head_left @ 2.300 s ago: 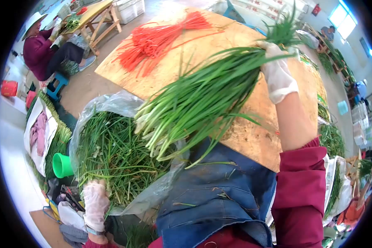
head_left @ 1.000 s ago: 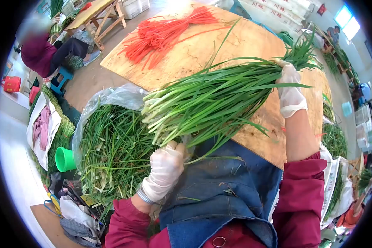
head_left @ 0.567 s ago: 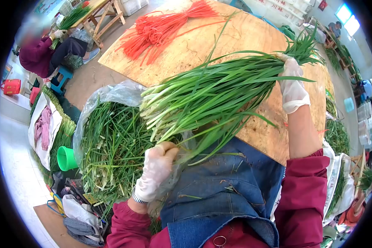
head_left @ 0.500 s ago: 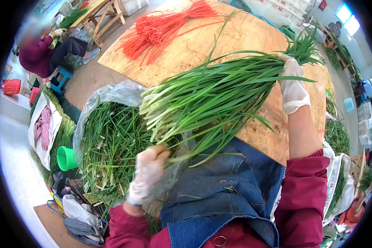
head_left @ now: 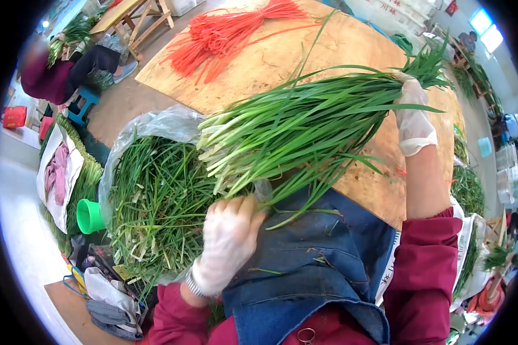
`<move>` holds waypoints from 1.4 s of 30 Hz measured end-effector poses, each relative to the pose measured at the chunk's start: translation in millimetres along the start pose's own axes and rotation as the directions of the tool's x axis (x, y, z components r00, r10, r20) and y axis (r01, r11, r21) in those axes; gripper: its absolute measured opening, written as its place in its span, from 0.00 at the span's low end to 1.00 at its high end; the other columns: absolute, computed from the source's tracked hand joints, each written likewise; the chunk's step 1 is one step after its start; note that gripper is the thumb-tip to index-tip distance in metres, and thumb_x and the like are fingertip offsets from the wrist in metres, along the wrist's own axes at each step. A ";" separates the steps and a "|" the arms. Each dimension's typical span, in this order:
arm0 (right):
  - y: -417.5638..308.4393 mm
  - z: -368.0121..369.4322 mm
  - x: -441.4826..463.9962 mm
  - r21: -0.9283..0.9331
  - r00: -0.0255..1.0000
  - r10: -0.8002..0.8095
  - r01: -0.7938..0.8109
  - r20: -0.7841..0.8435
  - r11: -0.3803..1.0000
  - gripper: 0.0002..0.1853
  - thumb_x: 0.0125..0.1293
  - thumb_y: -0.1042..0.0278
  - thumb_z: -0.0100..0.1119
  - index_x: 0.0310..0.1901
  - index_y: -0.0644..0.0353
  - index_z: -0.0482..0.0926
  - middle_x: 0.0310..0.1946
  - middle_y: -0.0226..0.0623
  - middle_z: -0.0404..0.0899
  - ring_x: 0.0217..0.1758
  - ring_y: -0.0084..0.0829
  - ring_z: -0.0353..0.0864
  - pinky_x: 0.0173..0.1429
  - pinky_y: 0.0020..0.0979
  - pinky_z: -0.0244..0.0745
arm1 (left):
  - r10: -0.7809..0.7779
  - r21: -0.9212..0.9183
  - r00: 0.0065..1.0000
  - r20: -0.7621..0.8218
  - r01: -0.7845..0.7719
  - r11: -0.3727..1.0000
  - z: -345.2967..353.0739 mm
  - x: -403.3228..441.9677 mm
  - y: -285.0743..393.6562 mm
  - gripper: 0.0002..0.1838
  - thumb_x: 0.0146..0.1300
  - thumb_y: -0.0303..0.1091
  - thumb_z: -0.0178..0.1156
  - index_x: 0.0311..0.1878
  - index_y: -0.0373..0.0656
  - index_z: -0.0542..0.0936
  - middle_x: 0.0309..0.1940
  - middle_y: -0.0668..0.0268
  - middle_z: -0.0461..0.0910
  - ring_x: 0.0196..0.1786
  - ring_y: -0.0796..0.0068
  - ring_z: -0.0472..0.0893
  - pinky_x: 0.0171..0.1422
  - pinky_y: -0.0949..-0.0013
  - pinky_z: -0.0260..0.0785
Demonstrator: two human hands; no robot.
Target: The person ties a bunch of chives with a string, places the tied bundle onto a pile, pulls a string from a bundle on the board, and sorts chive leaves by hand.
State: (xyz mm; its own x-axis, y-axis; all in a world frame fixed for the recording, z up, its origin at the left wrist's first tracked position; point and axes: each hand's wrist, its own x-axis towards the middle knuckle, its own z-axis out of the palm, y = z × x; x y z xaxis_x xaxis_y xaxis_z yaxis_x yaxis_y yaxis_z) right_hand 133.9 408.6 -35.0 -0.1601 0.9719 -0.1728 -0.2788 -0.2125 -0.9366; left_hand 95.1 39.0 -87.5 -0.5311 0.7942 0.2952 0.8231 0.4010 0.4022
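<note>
A large bunch of garlic chives lies slanted over the wooden table's near edge, pale stem ends to the left and green tips to the right. My right hand, in a whitish thin glove, is closed around the bunch near its leaf tips. My left hand, gloved the same way, is at the lower edge of the bunch below the stem ends. Its fingers are curled at some loose hanging chive leaves; the fingertips are partly hidden. A clear plastic bag full of loose leaves and trimmings stands left of the bunch.
Red ties lie in a heap on the wooden table. A green cup is beside the bag. A blue apron covers my lap. Another person sits at upper left, holding greens. More chives are at right.
My left hand has moved right and slightly up, towards the hanging leaves under the bunch. My right hand still grips the leaf end, shifted slightly right. The seated person has raised their greens.
</note>
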 end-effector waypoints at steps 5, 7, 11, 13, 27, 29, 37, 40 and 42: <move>3.6 -11.8 15.5 -0.030 0.997 0.034 -0.032 0.067 0.999 0.05 0.54 0.77 0.58 0.32 0.68 0.79 0.26 0.39 0.78 0.24 0.29 0.76 0.27 0.28 0.70 | -0.317 -0.595 0.784 0.534 0.615 0.517 27.0 8.0 -25.0 0.11 0.60 0.33 0.57 0.36 0.31 0.80 0.24 0.63 0.79 0.24 0.70 0.76 0.30 0.71 0.68; -1.0 -13.0 7.9 -0.162 0.995 0.023 -0.006 0.100 0.987 0.07 0.59 0.71 0.54 0.35 0.66 0.77 0.27 0.38 0.78 0.26 0.30 0.77 0.29 0.28 0.72 | -0.371 -0.648 0.668 0.645 0.736 0.199 21.7 8.2 -24.6 0.11 0.59 0.30 0.57 0.38 0.31 0.80 0.24 0.65 0.79 0.24 0.81 0.75 0.26 0.78 0.66; 2.6 -11.7 13.0 -0.129 0.993 0.049 -0.035 0.111 0.991 0.08 0.61 0.71 0.52 0.37 0.66 0.76 0.29 0.39 0.79 0.26 0.32 0.78 0.30 0.29 0.75 | -0.499 -0.673 0.632 0.592 0.729 0.125 27.5 3.8 -25.1 0.10 0.59 0.28 0.57 0.40 0.31 0.79 0.23 0.65 0.78 0.22 0.80 0.75 0.24 0.77 0.67; 4.9 -11.8 17.8 -0.084 0.995 0.049 -0.042 0.089 0.996 0.07 0.60 0.72 0.53 0.37 0.66 0.76 0.29 0.40 0.78 0.26 0.32 0.78 0.30 0.29 0.75 | -0.588 -0.674 0.616 0.524 0.722 0.157 21.4 2.1 -18.8 0.09 0.58 0.27 0.57 0.40 0.31 0.79 0.22 0.65 0.77 0.21 0.80 0.74 0.23 0.76 0.68; 8.8 -9.5 11.3 -0.064 1.000 0.006 -0.004 0.027 0.998 0.04 0.54 0.76 0.57 0.30 0.67 0.79 0.22 0.34 0.75 0.20 0.26 0.70 0.26 0.27 0.67 | -0.333 0.118 0.935 -0.121 0.347 0.930 -40.6 -98.1 -97.2 0.11 0.52 0.21 0.57 0.40 0.39 0.78 0.42 0.57 0.78 0.47 0.60 0.78 0.53 0.63 0.71; 16.4 -14.9 30.4 -0.039 0.999 0.031 -0.029 0.037 0.999 0.04 0.54 0.77 0.57 0.30 0.67 0.79 0.22 0.35 0.74 0.19 0.26 0.69 0.24 0.28 0.67 | -0.032 -0.129 0.999 0.034 0.036 0.991 -12.6 -64.2 -44.3 0.16 0.53 0.21 0.58 0.46 0.41 0.78 0.45 0.58 0.78 0.51 0.64 0.77 0.53 0.65 0.73; 14.0 -10.1 24.8 0.047 0.998 0.061 -0.063 0.034 0.997 0.03 0.54 0.80 0.56 0.31 0.69 0.77 0.24 0.39 0.75 0.20 0.29 0.72 0.23 0.29 0.70 | 0.042 -0.344 0.897 0.440 0.125 0.931 76.7 -1.1 -1.7 0.21 0.60 0.41 0.56 0.55 0.41 0.72 0.42 0.52 0.78 0.44 0.46 0.77 0.49 0.55 0.71; 14.1 -14.4 26.2 0.029 0.997 0.055 -0.057 0.048 0.998 0.03 0.54 0.80 0.56 0.31 0.69 0.76 0.25 0.39 0.76 0.22 0.30 0.74 0.26 0.30 0.73 | 0.005 -0.241 0.817 0.576 0.164 0.956 60.0 1.3 4.9 0.18 0.62 0.42 0.54 0.50 0.40 0.74 0.39 0.52 0.78 0.41 0.47 0.78 0.45 0.56 0.70; 9.9 -14.0 18.1 0.011 0.991 0.080 -0.082 0.108 0.997 0.03 0.55 0.79 0.56 0.31 0.69 0.76 0.25 0.40 0.76 0.23 0.31 0.75 0.27 0.30 0.73 | 0.009 -0.248 0.834 0.551 0.154 0.956 40.3 -13.7 4.4 0.15 0.62 0.40 0.55 0.46 0.40 0.77 0.36 0.51 0.78 0.37 0.49 0.78 0.42 0.58 0.72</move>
State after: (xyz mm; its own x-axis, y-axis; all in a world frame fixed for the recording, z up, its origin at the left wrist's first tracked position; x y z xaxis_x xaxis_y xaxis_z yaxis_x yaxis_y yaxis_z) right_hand 141.5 425.5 -51.7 -0.2836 0.9349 -0.2132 -0.2754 -0.2924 -0.9158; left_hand 114.1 48.3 -124.7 -0.3252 0.9178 -0.2278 0.6558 0.3924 0.6450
